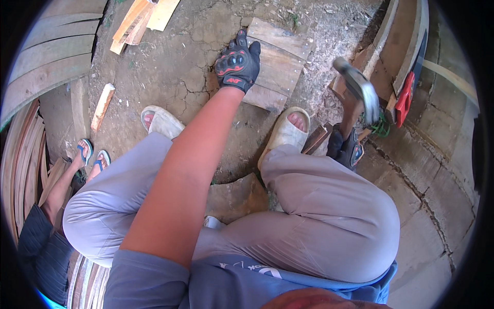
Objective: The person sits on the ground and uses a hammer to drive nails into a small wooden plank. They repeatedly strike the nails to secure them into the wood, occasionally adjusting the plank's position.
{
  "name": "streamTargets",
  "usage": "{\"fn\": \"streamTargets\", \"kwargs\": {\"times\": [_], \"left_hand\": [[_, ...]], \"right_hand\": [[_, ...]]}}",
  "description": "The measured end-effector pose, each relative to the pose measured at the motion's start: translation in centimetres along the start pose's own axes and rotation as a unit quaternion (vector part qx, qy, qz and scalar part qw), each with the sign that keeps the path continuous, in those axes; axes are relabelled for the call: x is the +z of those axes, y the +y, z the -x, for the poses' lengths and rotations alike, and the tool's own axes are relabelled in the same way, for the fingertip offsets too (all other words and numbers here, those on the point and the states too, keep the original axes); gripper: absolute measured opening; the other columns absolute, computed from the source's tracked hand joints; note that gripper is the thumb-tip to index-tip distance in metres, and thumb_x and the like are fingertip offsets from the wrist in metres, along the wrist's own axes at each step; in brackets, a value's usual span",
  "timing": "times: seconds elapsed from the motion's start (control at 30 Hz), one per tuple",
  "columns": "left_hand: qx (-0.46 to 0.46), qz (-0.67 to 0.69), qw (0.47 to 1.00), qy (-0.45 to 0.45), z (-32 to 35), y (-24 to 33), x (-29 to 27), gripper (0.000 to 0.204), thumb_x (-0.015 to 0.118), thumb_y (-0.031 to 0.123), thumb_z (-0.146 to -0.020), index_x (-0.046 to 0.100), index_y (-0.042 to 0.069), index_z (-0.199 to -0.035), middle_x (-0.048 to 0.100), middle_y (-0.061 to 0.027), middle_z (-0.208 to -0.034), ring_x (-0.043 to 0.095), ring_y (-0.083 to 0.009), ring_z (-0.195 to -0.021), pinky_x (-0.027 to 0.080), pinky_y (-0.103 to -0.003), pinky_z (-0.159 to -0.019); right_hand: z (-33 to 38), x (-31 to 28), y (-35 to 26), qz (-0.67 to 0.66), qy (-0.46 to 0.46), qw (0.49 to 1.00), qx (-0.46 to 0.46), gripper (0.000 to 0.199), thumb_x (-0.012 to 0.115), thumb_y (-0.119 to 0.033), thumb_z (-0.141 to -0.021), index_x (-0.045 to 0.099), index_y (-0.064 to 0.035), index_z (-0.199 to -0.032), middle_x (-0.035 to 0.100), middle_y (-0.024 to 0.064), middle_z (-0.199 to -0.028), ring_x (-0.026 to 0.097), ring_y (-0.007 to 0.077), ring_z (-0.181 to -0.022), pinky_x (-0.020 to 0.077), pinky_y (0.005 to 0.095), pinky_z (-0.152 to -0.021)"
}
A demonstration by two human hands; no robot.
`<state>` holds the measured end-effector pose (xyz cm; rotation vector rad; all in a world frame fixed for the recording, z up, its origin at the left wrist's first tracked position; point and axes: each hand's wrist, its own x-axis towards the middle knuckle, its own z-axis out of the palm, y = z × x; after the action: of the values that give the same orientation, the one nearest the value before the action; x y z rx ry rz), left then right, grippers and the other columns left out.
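My left hand [236,66], in a black glove with red trim, is closed over the left edge of a small panel of wooden boards [272,69] lying on the dirt. Its thumb rests on the panel's top; the other fingers are partly hidden along the edge. Off to the right, beside my right knee, my right hand [347,148] in a matching glove grips a hammer [366,95] by its wooden handle. The hammer's metal head is raised, apart from the panel. My knee partly hides the right hand.
Wood offcuts [139,23] lie at the far left, with a single stick [103,107] nearer. A red-handled saw [405,100] leans by boards at the right. Stacked planks [23,159] line the left, near another person's sandalled feet [85,150]. Cracked paving [411,180] spans the right.
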<state>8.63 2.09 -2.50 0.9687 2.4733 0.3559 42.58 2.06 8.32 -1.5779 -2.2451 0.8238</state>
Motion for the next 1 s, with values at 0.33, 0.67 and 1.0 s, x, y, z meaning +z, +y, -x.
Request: {"fn": "streamTargets", "kwargs": {"times": [0.33,0.67,1.0], "left_hand": [[-0.011,-0.012,1.000,-0.002,0.1,-0.7,-0.5,0.066,0.045,0.053,-0.109,0.045,0.013,-0.162,0.063,-0.0227,-0.148,0.063,-0.0445,-0.132,0.049,-0.054,-0.111],[0.019,-0.021,1.000,0.003,-0.2,0.2,0.0,0.067,0.045,0.055,-0.109,0.047,0.012,-0.160,0.065,-0.0232,-0.144,0.065,-0.0434,-0.128,0.050,-0.054,-0.108],[0.035,-0.027,0.998,0.034,-0.3,-0.2,0.8,0.070,0.044,0.057,-0.109,0.044,0.012,-0.162,0.067,-0.0224,-0.142,0.069,-0.0425,-0.122,0.054,-0.056,-0.103]], "right_hand": [[-1.8,1.2,1.2,0.115,-0.178,0.977,0.001,0.026,0.064,-0.032,-0.106,0.070,-0.0068,-0.109,0.070,0.0216,-0.081,0.072,0.0418,-0.073,0.0523,0.0531,-0.064],[0.0,4.7,3.9,0.190,-0.202,0.961,-0.004,0.026,0.064,-0.030,-0.107,0.069,-0.0063,-0.117,0.071,0.0217,-0.087,0.072,0.0415,-0.076,0.0520,0.0520,-0.064],[0.8,2.4,2.5,0.077,-0.085,0.992,-0.045,0.026,0.063,-0.030,-0.107,0.069,-0.0063,-0.117,0.070,0.0215,-0.086,0.072,0.0410,-0.076,0.0521,0.0514,-0.065]]}}
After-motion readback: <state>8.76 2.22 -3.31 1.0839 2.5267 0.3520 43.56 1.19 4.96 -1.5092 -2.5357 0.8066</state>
